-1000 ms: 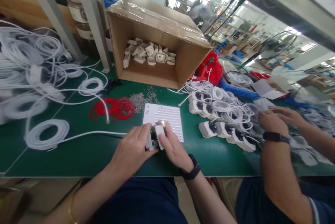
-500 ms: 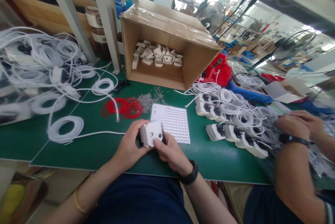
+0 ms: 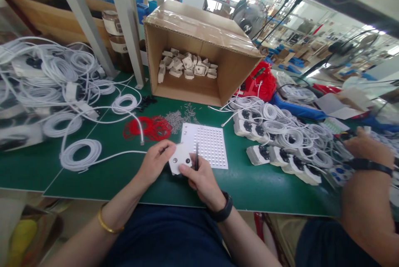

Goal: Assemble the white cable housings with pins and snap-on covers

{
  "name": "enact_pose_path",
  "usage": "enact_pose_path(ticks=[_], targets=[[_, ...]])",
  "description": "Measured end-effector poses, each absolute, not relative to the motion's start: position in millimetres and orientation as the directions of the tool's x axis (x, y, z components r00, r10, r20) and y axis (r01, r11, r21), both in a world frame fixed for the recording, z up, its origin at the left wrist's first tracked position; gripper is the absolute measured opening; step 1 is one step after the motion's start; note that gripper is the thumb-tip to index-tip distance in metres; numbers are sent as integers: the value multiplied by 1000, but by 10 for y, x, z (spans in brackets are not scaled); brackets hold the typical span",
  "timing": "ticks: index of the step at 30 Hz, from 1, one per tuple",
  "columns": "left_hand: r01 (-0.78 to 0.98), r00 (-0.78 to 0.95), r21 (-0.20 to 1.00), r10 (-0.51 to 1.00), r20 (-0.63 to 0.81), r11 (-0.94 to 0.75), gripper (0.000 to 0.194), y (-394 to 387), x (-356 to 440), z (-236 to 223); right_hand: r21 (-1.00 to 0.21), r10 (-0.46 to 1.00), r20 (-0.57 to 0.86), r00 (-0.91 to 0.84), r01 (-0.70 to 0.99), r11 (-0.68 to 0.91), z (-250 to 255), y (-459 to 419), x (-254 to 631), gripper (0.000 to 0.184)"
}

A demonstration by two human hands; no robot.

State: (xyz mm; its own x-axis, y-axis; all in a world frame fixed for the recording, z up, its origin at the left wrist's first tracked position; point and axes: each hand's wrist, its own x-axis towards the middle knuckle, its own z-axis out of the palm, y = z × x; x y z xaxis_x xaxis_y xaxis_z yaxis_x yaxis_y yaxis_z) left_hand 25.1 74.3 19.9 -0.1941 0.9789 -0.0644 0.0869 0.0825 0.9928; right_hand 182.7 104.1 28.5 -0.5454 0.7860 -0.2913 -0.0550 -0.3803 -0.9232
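Observation:
A white plastic housing (image 3: 180,159) with two round spots on its face, one of them dark, is held in front of my body. My left hand (image 3: 156,161) grips its left side, fingers over the top edge. My right hand (image 3: 204,181) pinches the lower right, thumb on the face. A thin dark tool (image 3: 197,154), too small to name, stands up by the right fingers. A white cable (image 3: 121,153) runs from a coil (image 3: 81,154) up to my left hand; its end is hidden. Just behind lies a white perforated sheet (image 3: 204,134).
A cardboard box (image 3: 202,17) on its side contains several white covers. Screws (image 3: 176,121) and red rings (image 3: 148,129) lie before it. Coiled cables (image 3: 59,67) crowd the left. Finished-looking housings (image 3: 258,155) with cables stand right, beside a co-worker's hand (image 3: 369,150).
The housing in my hands has turned so its face lies flatter, and the dark tool now shows by my right fingers. The co-worker's arm has moved right.

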Motion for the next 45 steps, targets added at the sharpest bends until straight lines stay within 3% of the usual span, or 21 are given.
enact_pose_path(ticks=[5, 8, 10, 12, 15, 17, 19, 22, 24, 27, 36, 42, 45], targets=[[152, -204, 987, 979, -23, 55, 33, 723, 241, 221, -964, 794, -230, -563, 21, -265, 289, 1109, 1860, 38], [355, -163, 932, 978, 132, -66, 33, 658, 161, 308, -977, 836, -28, -548, 193, 94, 228, 1236, 1898, 40], [531, -209, 843, 950, 231, -88, 40, 583, 119, 316, -828, 798, 157, -582, 363, 427, 138, 1306, 1933, 36], [617, -316, 787, 921, 229, 16, 42, 502, 109, 255, -580, 682, 248, -688, 459, 673, 37, 1323, 1981, 32], [610, -376, 772, 922, 87, 176, 48, 418, 163, 96, -350, 529, 227, -818, 438, 828, -49, 1242, 2088, 36], [622, -336, 761, 941, 43, 187, 56, 403, 217, 16, -337, 469, 213, -857, 386, 858, -32, 1181, 2175, 36], [634, -292, 760, 954, 64, 143, 57, 418, 258, -12, -412, 462, 219, -860, 347, 842, 30, 1194, 2246, 35], [627, -219, 776, 972, 88, 71, 47, 463, 271, 23, -578, 663, 229, -712, 449, 682, 138, 1429, 2248, 25], [622, -190, 781, 978, 91, 48, 45, 486, 259, 53, -624, 796, 169, -581, 562, 543, 175, 1692, 2148, 21], [626, -192, 779, 975, 107, 38, 45, 493, 239, 44, -613, 841, 99, -532, 633, 472, 158, 2089, 1891, 17], [660, -190, 751, 967, 171, -3, 45, 437, 196, -110, -561, 932, 121, -341, 751, 347, 109, 2806, 1734, 17], [652, -220, 758, 958, 185, 3, 42, 416, 200, -95, -569, 854, 104, -511, 674, 472, 118, 2712, 1682, 13], [707, -303, 706, 919, 251, 40, 37, 363, 80, -7, -551, 799, 108, -592, 633, 544, 151, 2534, 1428, 13]])
